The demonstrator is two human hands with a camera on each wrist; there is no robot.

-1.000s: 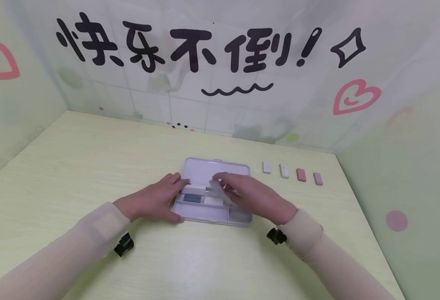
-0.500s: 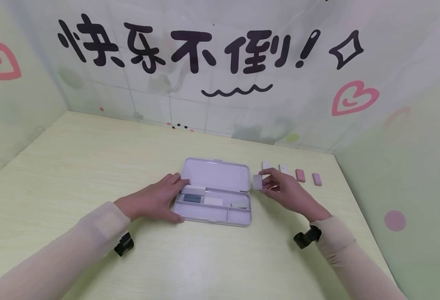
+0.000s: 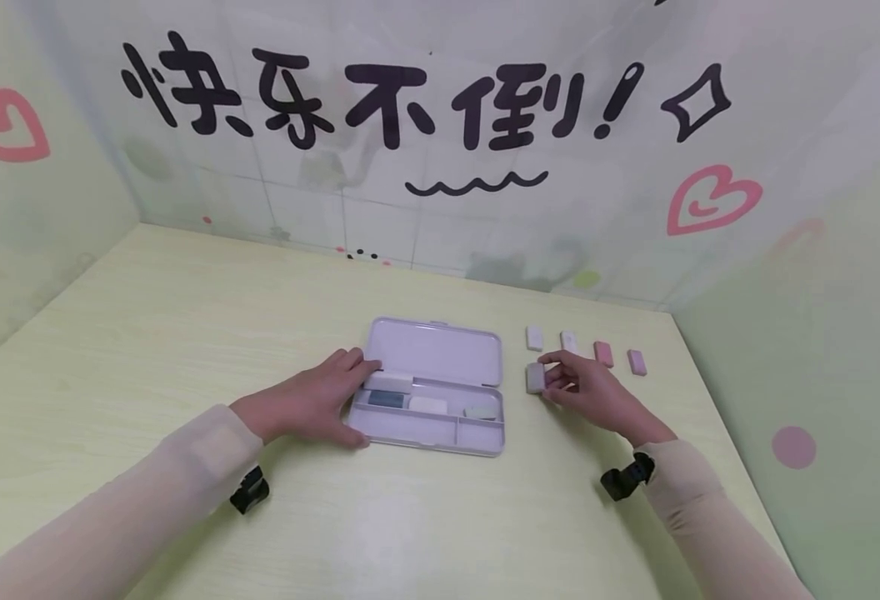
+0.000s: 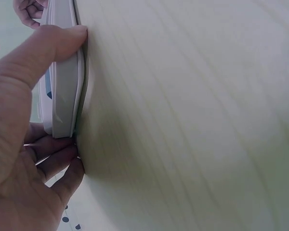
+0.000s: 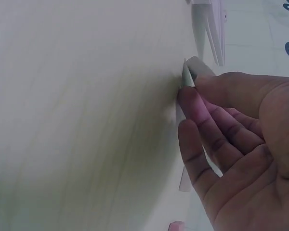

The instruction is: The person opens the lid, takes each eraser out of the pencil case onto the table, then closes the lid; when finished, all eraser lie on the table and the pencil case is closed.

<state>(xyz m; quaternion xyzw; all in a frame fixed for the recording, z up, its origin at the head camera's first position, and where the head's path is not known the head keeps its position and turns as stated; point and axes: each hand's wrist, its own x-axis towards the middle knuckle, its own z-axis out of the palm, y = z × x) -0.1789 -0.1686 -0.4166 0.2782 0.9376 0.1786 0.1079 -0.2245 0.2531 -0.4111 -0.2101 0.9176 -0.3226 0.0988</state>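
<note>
Right grip (image 3: 593, 393) pinches a grey block (image 3: 535, 378), thumb and fingertips on it. Head view: block is right of the open lilac case (image 3: 436, 354) and apart from it, at or just over the tabletop (image 3: 380, 517). Left grip (image 3: 307, 404) holds the case's left end, thumb at the front edge, fingers back by the hinge, so that end is partly covered. Row behind and right of the grey block: white block (image 3: 534, 337), second white block (image 3: 568, 339), pink block (image 3: 603, 354), purple block (image 3: 637, 362). Right knuckles overlap the second white one's near end. Behind the case's long divider: long white piece (image 3: 389, 384), dark piece (image 3: 386, 399), short white piece (image 3: 428, 405), pale grey-green piece (image 3: 481, 412).

Left wrist view: case edge-on, outer side wall visible, unlike head view. Thumb laps the rim, fingers bend round the far corner.

Right wrist view: grey block angled, mostly behind the thumb; can't tell if it touches the tabletop. Case corner at top.
</note>
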